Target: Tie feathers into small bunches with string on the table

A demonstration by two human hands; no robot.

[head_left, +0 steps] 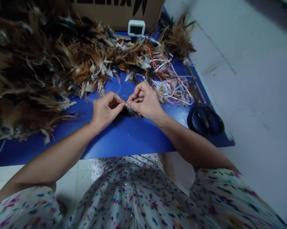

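Observation:
Thumb and forefinger of my left hand (107, 110) pinch close together, nearly meeting the fingertips of my right hand (145, 101). Between and below the fingertips shows a small dark feather bunch (129, 112) with a pale base, partly covered by my fingers. Both hands grip it at its base, just above the blue tabletop (134, 140). Beyond them spreads a large heap of brown, black and white feathers (86, 63). Right of my right hand lies a tangle of white and red strings (173, 90).
Black-handled scissors (205, 121) rest near the table's right edge, beside a thin stick (197, 84). A feather clump (179, 35) lies at the back right corner. A small white-framed device (136, 28) stands before a cardboard box (115, 14). More feathers (21, 117) cover the left side.

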